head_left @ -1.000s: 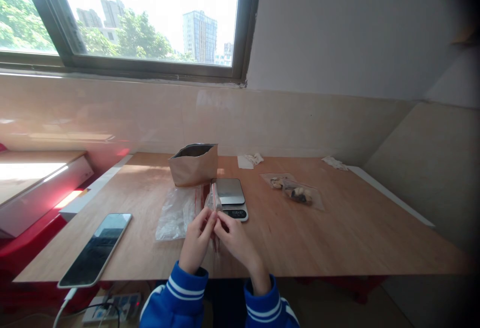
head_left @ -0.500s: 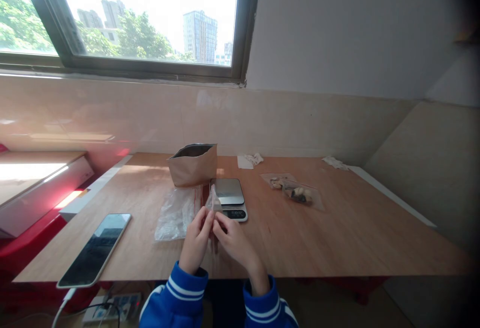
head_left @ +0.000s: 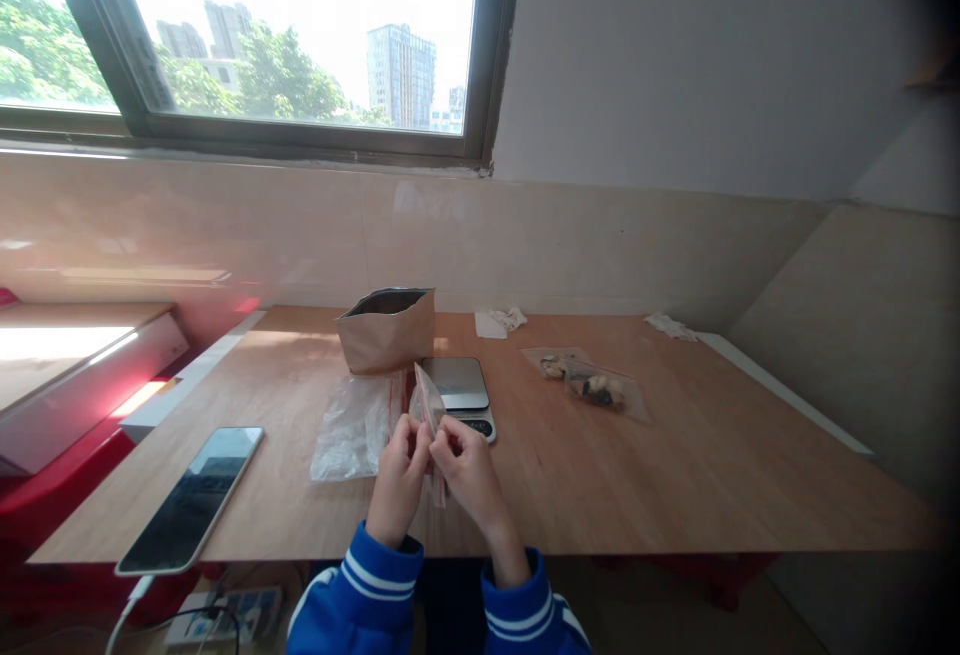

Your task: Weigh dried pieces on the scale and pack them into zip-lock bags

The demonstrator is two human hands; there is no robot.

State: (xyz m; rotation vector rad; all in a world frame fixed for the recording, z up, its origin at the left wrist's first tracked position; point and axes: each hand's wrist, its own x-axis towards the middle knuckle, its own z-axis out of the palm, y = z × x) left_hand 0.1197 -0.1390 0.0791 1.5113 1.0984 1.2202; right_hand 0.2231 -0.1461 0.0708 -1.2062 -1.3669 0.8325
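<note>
Between my hands is a small clear zip bag [head_left: 426, 397] with a red line along its edge. My left hand [head_left: 399, 470] pinches it from the left, and my right hand [head_left: 466, 465] pinches it from the right, fingertips close together. The bag stands on edge, and its mouth looks slightly parted. Just behind my right hand lies a kitchen scale [head_left: 457, 383] with a steel plate, its display partly covered by my fingers. Left of the bag, a pile of clear plastic bags [head_left: 352, 430] rests on the table.
Behind the scale stands an open brown paper pouch [head_left: 390, 333]. Filled clear bags [head_left: 600, 390] with dried pieces lie to the right. A phone [head_left: 191, 500] on a white cable is at the left edge. Crumpled tissues [head_left: 501, 322] sit by the wall on the wooden table [head_left: 675, 495].
The zip bag has turned and spread a little, showing more of its red edge. My hands have shifted slightly right, and my right fingers cover more of the scale's display.
</note>
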